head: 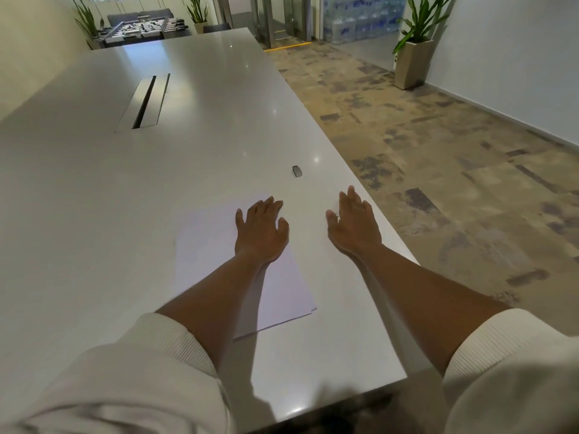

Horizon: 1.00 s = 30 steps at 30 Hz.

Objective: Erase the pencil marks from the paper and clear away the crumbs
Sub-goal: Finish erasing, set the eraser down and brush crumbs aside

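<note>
White sheets of paper (pixel 206 245) lie on the near part of the long white table (pixel 94 189), slightly fanned at the near right corner. My left hand (pixel 261 228) rests flat on the paper's far right part, fingers spread. My right hand (pixel 352 223) lies flat on the bare table just right of the paper, close to the table's right edge, with a ring on one finger. A small grey eraser (pixel 297 171) sits on the table beyond both hands, untouched. No pencil marks or crumbs are plain to see.
A metal cable slot (pixel 145 101) is set into the table farther back. The table's right edge drops to patterned carpet (pixel 438 158). A potted plant (pixel 413 61) stands by the right wall. Stacked water bottles and a foosball table are at the far end.
</note>
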Each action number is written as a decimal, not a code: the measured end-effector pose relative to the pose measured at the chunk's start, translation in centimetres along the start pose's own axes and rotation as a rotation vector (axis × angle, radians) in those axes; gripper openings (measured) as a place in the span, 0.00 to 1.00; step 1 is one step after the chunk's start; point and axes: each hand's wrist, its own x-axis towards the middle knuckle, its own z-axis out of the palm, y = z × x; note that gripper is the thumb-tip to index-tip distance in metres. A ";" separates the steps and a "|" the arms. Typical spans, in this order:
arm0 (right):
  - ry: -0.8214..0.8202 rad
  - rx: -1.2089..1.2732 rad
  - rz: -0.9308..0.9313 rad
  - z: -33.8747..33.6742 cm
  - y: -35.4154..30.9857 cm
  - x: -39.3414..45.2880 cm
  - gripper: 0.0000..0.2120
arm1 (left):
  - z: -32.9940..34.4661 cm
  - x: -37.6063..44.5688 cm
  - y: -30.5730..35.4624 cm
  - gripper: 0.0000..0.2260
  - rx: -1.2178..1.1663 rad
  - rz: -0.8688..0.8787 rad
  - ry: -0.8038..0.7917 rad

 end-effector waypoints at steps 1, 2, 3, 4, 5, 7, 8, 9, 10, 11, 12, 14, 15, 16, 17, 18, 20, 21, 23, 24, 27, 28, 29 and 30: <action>0.013 0.012 0.001 -0.1 -0.1 0.0 0.31 | 0.0 0.0 0.0 0.23 -0.004 -0.001 -0.001; 0.004 0.027 0.012 -0.2 -0.2 -0.2 0.33 | 0.0 0.0 0.0 0.23 -0.006 -0.003 -0.002; -0.015 0.032 0.020 -0.4 -0.3 -0.3 0.37 | 0.0 0.1 0.0 0.23 -0.004 -0.005 -0.003; -0.043 0.030 0.031 -0.6 -0.4 -0.5 0.42 | 0.0 0.1 0.0 0.23 0.003 -0.005 -0.005; -0.069 0.019 0.041 -0.7 -0.5 -0.6 0.48 | 0.1 0.1 -0.1 0.23 0.011 -0.005 -0.006; -0.079 -0.008 0.056 -0.7 -0.6 -0.6 0.52 | 0.1 0.1 -0.1 0.23 0.016 -0.002 -0.005; -0.060 -0.007 0.058 -0.5 -0.6 -0.5 0.49 | 0.1 0.1 -0.1 0.23 0.009 -0.001 -0.002; -0.025 0.009 0.053 -0.4 -0.5 -0.3 0.43 | 0.1 0.1 -0.1 0.23 0.001 -0.002 0.001; 0.008 0.044 0.054 -0.4 -0.3 -0.1 0.35 | 0.1 0.0 0.0 0.23 -0.006 -0.004 0.003; 0.032 0.091 0.066 -0.4 -0.3 0.0 0.29 | 0.1 0.0 0.0 0.23 -0.009 -0.006 0.003; 0.047 0.145 0.091 -0.3 -0.2 0.2 0.26 | 0.1 0.0 0.0 0.23 -0.009 -0.008 0.001; 0.074 0.285 0.157 -0.4 -0.1 0.3 0.24 | 0.2 0.1 -0.1 0.23 -0.007 -0.009 -0.002; 0.119 0.368 0.182 -0.5 -0.1 0.4 0.23 | 0.2 0.1 -0.1 0.23 -0.007 -0.009 -0.003; 0.182 0.450 0.199 -0.7 -0.1 0.4 0.22 | 0.2 0.1 -0.1 0.23 -0.005 -0.007 -0.002; 0.235 0.523 0.215 -1.0 -0.1 0.5 0.20 | 0.2 0.1 -0.1 0.23 -0.004 -0.006 0.001; 0.274 0.578 0.227 -1.3 0.0 0.5 0.19 | 0.2 0.1 0.0 0.23 -0.005 -0.006 0.004; 0.330 0.657 0.257 -1.7 0.4 0.7 0.20 | 0.1 0.0 0.0 0.23 -0.010 -0.008 0.005; 0.357 0.676 0.274 -1.7 0.6 0.8 0.20 | 0.0 0.0 0.0 0.23 -0.013 -0.008 0.004; 0.402 0.662 0.275 -1.6 0.9 1.2 0.18 | 0.0 0.0 0.0 0.23 -0.015 -0.009 0.003; 0.412 0.655 0.268 -1.4 1.2 1.3 0.16 | 0.0 0.0 0.1 0.23 -0.012 -0.007 0.005; 0.393 0.670 0.208 -1.3 1.5 1.4 0.11 | -0.1 -0.1 0.2 0.23 -0.005 -0.004 0.006; 0.370 0.664 0.172 -1.2 1.5 1.3 0.11 | -0.1 0.0 0.2 0.23 -0.004 -0.006 0.006; 0.338 0.659 0.141 -1.2 1.5 1.2 0.12 | -0.1 0.0 0.2 0.23 -0.001 -0.007 0.005; 0.295 0.658 0.116 -1.1 1.5 1.1 0.13 | -0.1 0.0 0.2 0.23 0.003 -0.007 0.004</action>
